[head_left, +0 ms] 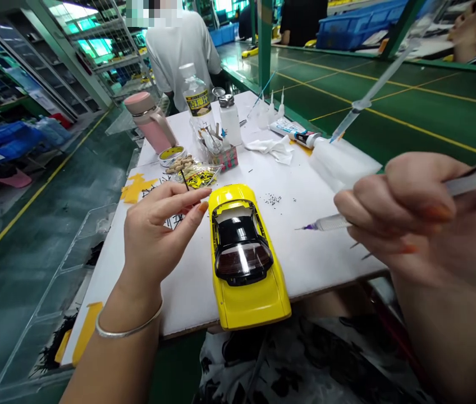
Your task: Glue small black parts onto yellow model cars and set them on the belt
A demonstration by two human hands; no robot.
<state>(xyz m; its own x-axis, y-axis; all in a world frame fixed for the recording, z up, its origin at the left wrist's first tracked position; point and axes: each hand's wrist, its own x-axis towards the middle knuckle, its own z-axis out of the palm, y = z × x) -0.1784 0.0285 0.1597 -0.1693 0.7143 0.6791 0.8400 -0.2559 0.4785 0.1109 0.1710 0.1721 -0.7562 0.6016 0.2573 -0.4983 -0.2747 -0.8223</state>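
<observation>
My left hand [154, 224] is closed in a pinch at the front left of a yellow model car [255, 303]. A thin black stick [184, 180] pokes up from between its fingers. The car has a black roof and dark rear window and lies on the white tabletop, its near end at the table edge. Off to the right, my right hand [402, 207] is curled around a syringe [333, 223] whose purple needle points left toward the car. Thin metal tips, like those of tweezers, show below these fingers. Part of both tools is hidden by the hand.
Tiny black bits [273, 199] are scattered beyond the car. Farther back stand a pink flask [149, 120], a plastic bottle [198, 101] and a white jar [230, 120]. Another syringe [360, 104] leans over a white foam block [343, 163]. A person [183, 53] stands behind the table.
</observation>
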